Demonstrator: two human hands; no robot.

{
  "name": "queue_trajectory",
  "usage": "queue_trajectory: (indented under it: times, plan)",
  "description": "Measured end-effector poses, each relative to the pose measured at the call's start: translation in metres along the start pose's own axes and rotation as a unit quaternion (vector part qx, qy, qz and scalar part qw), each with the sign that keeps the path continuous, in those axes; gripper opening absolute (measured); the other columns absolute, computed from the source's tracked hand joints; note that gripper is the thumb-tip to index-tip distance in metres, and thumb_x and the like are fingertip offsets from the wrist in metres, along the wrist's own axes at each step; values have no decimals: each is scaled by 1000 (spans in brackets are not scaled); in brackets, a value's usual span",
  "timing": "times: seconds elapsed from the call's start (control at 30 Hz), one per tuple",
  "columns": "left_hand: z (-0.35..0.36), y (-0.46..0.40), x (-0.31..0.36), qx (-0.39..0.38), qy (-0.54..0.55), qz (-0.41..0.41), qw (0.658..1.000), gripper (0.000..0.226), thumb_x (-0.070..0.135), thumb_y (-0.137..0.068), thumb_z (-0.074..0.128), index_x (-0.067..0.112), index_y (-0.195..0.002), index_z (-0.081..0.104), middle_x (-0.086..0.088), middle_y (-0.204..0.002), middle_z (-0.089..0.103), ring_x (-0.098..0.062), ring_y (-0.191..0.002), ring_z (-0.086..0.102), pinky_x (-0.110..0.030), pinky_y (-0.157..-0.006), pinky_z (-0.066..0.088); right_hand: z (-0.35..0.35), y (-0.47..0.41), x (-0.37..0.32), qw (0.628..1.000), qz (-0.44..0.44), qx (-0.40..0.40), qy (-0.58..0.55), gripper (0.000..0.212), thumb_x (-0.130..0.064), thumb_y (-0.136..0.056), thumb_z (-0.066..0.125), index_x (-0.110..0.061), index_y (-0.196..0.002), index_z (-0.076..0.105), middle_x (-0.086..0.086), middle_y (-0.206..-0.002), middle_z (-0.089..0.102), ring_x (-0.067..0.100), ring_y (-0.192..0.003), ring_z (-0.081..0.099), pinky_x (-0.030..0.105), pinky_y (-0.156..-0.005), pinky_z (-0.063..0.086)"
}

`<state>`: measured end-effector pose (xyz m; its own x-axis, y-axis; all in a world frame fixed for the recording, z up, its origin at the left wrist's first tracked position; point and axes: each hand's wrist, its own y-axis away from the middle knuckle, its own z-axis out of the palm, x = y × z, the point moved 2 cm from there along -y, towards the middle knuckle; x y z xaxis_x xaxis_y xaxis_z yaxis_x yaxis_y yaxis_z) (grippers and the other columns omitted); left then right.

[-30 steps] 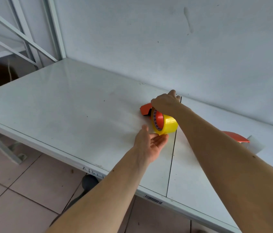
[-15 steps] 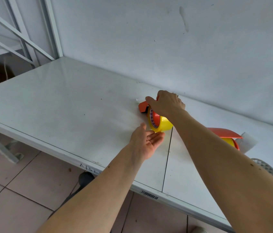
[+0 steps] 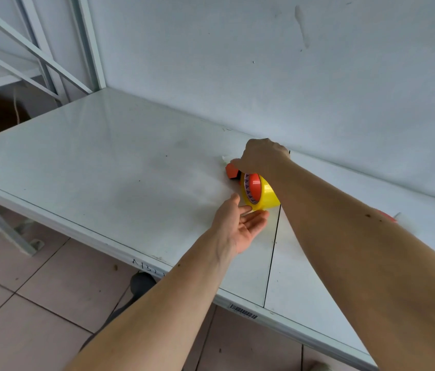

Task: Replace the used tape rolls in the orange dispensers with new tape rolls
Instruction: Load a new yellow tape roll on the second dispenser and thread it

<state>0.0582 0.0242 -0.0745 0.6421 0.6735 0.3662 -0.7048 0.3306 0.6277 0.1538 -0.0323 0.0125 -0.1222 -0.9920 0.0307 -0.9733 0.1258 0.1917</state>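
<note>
1. I see the yellow tape roll point(image 3: 263, 195) standing on edge on the white table point(image 3: 104, 162), close to the back edge and right beside the dark seam point(image 3: 272, 253) that runs from front to back between the two tabletop panels.
2. The roll sits in an orange dispenser point(image 3: 232, 171); only the dispenser's left end shows, poking out from under my right hand, plus the orange hub inside the roll's core.
3. My right hand point(image 3: 260, 156) is curled down over the top of the dispenser and roll, knuckles up. It covers the dispenser's upper part, so I take it as gripping the dispenser, though the fingertips are hidden from me.
4. A small pale strip point(image 3: 224, 158) sticks out just left of that hand, near the dispenser's end. I cannot tell whether it is tape or paper.
5. My left hand point(image 3: 239, 226) lies palm up and open, fingers spread flat and pointing at the roll. The fingertips reach the roll's lower front edge; it holds nothing.
6. Both bare forearms stretch in from the front edge of the table, the right one crossing over the seam.
7. Past my right forearm, toward the right end of the table, a small bit of orange point(image 3: 387, 216) peeks out; most of that object is hidden.
8. A barcode label point(image 3: 243, 311) is stuck on the table's front edge, and handwritten marks point(image 3: 145, 266) sit further left along it.
9. Below the front edge there is tiled floor point(image 3: 37, 303).
</note>
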Motion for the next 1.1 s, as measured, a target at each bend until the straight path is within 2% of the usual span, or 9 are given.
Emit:
queue_trajectory:
  times: [0.17,0.27,0.33,0.43,0.5,0.57,0.63,0.73,1.1]
  plan:
    - [0,4,4,-15,-126,20,992,39,37,-101,45,3,-115,57,-21,-116,62,-30,-103,63,-43,-93,50,2,-3,2,998,-14,-6,64,32,-48,-81,58,-18,-93,55,2,-80,49,30,-90,57,42,-91,52]
    - [0,7,13,45,-301,92,948,29,36,-95,54,11,-109,60,-12,-114,65,-26,-102,66,-39,-83,52,-2,-7,4,997,-30,-16,76,35,-53,-78,59,-19,-77,50,0,-77,49,28,-86,56,42,-90,52]
    - [-4,7,23,102,-455,205,861,23,35,-89,60,16,-102,60,-7,-113,64,-26,-107,64,-35,-82,51,-3,-11,5,996,-40,-18,78,32,-52,-78,58,-22,-75,48,-1,-78,52,27,-86,57,38,-86,50]
    - [-13,5,28,158,-705,320,613,48,42,-84,64,11,-119,56,-8,-126,55,-26,-121,51,-36,-93,46,-3,-14,8,995,-52,-10,82,26,-48,-80,55,-22,-82,51,-1,-80,54,26,-85,58,34,-74,42]
    - [-19,0,23,154,-805,278,501,73,50,-82,64,9,-137,42,-12,-149,37,-29,-141,29,-42,-108,34,-2,-15,10,995,-54,-14,77,25,-47,-79,55,-22,-84,51,-2,-81,54,25,-88,58,33,-74,38]
    - [-25,-6,17,138,-859,203,450,100,61,-79,62,8,-152,19,-11,-163,8,-30,-151,3,-48,-118,14,-3,-15,12,996,-54,-23,74,27,-47,-80,54,-22,-91,51,-1,-83,54,26,-92,58,35,-76,38]
    - [-27,-11,15,129,-874,175,434,111,67,-77,61,8,-155,6,-11,-165,-5,-30,-151,-7,-50,-120,5,-6,-14,14,995,-52,-33,77,31,-48,-82,54,-22,-99,51,0,-90,56,27,-95,57,36,-79,38]
    - [-27,-12,15,131,-876,171,431,114,68,-77,60,8,-155,3,-11,-165,-8,-30,-151,-9,-50,-120,4,-6,-12,18,994,-56,-36,82,36,-50,-82,55,-22,-104,51,3,-99,57,28,-94,56,37,-78,38]
    - [-29,-6,17,130,-880,182,419,115,71,-76,59,10,-156,4,-10,-165,-7,-29,-151,-8,-49,-120,4,2,10,32,995,-60,-29,79,36,-52,-78,58,-22,-98,50,0,-83,55,26,-92,58,36,-78,38]
